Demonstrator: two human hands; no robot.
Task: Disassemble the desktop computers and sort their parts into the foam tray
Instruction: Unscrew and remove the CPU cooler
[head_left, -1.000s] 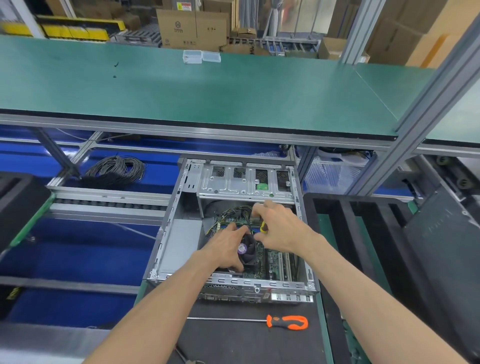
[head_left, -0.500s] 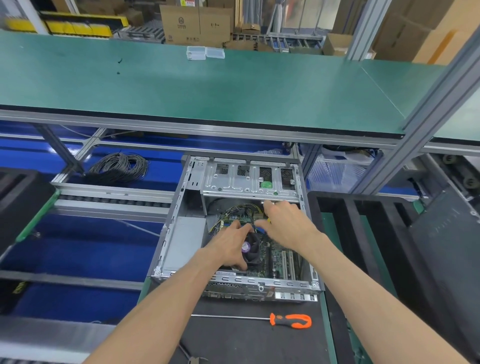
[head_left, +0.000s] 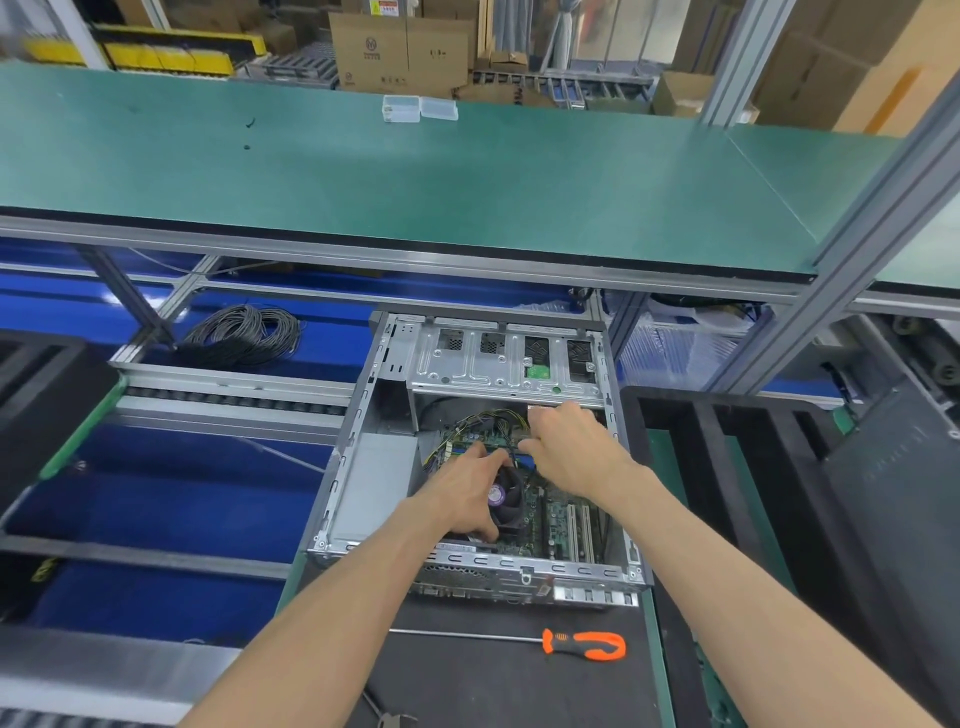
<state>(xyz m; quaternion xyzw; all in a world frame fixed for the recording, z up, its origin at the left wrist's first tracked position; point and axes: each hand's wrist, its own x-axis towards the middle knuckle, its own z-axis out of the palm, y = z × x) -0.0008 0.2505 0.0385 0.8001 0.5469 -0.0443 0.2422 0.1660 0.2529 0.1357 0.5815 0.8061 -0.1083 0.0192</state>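
Note:
An open desktop computer case (head_left: 363, 467) lies on the black mat in front of me. Inside it are a green motherboard (head_left: 561, 519), a bundle of yellow and black cables (head_left: 488, 421) and a round black CPU fan (head_left: 508, 493). My left hand (head_left: 467, 493) grips the fan, fingers over its far side and thumb on its near side. My right hand (head_left: 569, 452) reaches down beside the cables just behind the fan; its fingertips are hidden, so whether they hold anything is unclear. The black foam tray (head_left: 727, 467) with long slots stands right of the case.
An orange-handled screwdriver (head_left: 584, 644) lies on the mat in front of the case. A coil of dark cable (head_left: 244, 332) sits at the back left on the blue surface. A green shelf (head_left: 415, 182) overhangs the far side, carrying two clear plastic boxes (head_left: 418, 109). More black foam (head_left: 47, 395) stands at the left.
My right hand has moved from over the fan back toward the cables, and the yellow-handled item seen in it earlier no longer shows. My left hand stays on the fan.

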